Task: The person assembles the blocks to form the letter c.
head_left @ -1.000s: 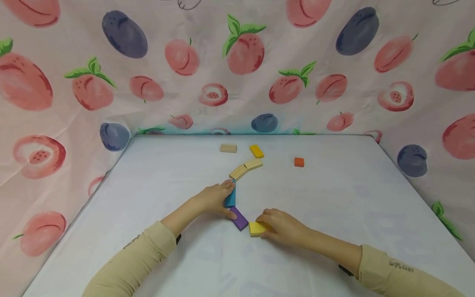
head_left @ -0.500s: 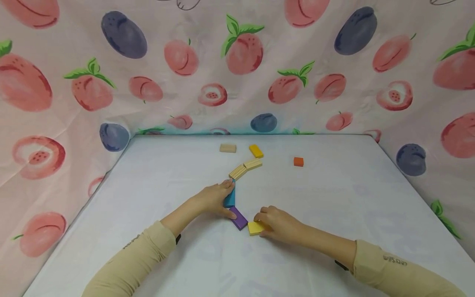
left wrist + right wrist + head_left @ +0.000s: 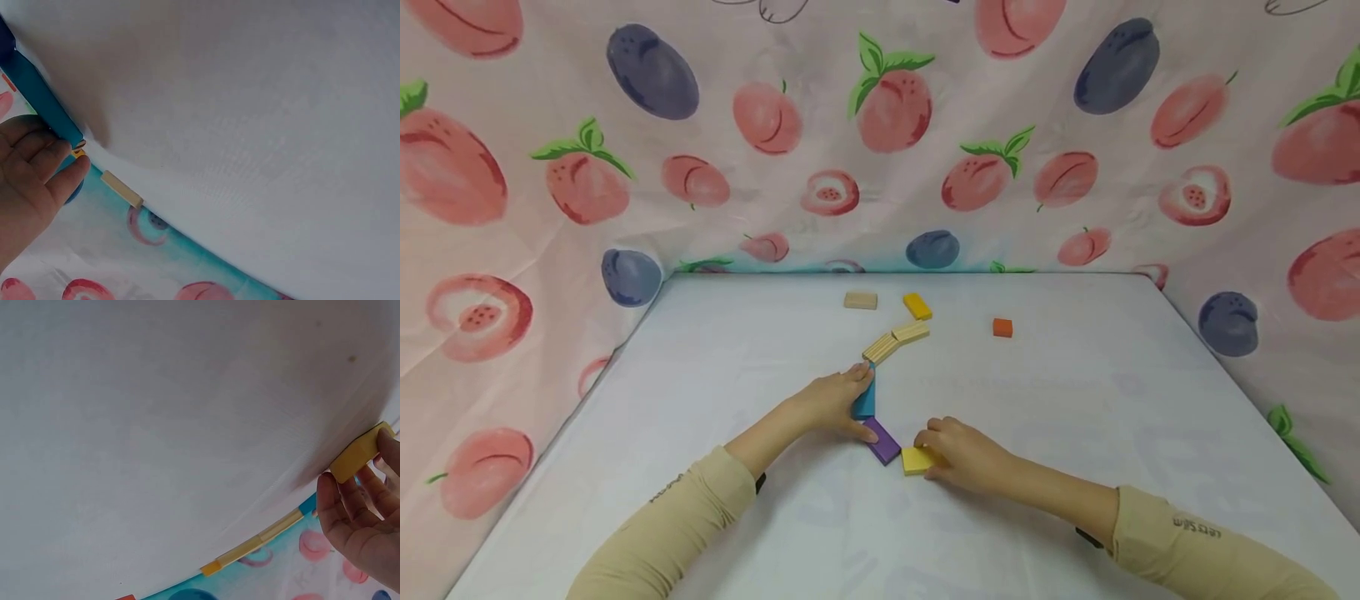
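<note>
My left hand rests at the blue block, its fingers along that block's far part and its thumb on the purple block. In the left wrist view the fingers lie extended against the side of the blue block. My right hand pinches a yellow block flat on the table, its left end close to the purple block's near end. The right wrist view shows thumb and fingers on either side of this yellow block. Fingers cover part of the blue and yellow blocks.
Two plain wooden blocks, a lower one and an upper one, continue the curve beyond the blue block. Farther back lie an orange-yellow block and a plain block. A red block sits to the right. Fruit-print cloth hangs behind the white table.
The right hand has slid the yellow block slightly left and away from me, toward the purple block, then stayed nearly still. The left hand keeps its place.
</note>
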A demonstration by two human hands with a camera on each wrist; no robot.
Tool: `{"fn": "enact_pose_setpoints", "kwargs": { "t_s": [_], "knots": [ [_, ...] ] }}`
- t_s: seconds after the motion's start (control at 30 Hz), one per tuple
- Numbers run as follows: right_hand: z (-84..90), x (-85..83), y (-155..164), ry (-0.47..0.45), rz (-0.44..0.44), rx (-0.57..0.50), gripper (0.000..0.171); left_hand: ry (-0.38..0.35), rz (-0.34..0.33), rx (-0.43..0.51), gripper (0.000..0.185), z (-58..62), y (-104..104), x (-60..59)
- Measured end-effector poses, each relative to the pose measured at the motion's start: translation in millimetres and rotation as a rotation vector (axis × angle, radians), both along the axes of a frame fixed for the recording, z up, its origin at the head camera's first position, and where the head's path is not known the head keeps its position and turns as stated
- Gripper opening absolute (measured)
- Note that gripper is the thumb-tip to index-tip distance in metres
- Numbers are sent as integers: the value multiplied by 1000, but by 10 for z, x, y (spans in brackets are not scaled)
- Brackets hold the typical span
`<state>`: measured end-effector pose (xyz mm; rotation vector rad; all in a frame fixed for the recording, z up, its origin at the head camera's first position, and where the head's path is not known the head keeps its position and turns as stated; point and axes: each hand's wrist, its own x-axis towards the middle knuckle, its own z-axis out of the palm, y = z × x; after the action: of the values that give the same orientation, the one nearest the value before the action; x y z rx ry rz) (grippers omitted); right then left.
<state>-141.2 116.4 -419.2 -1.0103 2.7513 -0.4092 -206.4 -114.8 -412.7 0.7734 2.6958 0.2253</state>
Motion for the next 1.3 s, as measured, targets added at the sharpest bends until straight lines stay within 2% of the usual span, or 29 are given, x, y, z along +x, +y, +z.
{"fn": "enact_pose_setpoints", "kwargs": {
  "t_s": [0.63, 1.3],
  "knots": [
    [-7, 5, 14, 29, 25, -4, 32, 3, -9, -5, 104, 4, -1, 5],
    [22, 22, -30, 24, -1, 15, 32, -5, -5, -18, 105, 19, 4, 0]
  ]
}}
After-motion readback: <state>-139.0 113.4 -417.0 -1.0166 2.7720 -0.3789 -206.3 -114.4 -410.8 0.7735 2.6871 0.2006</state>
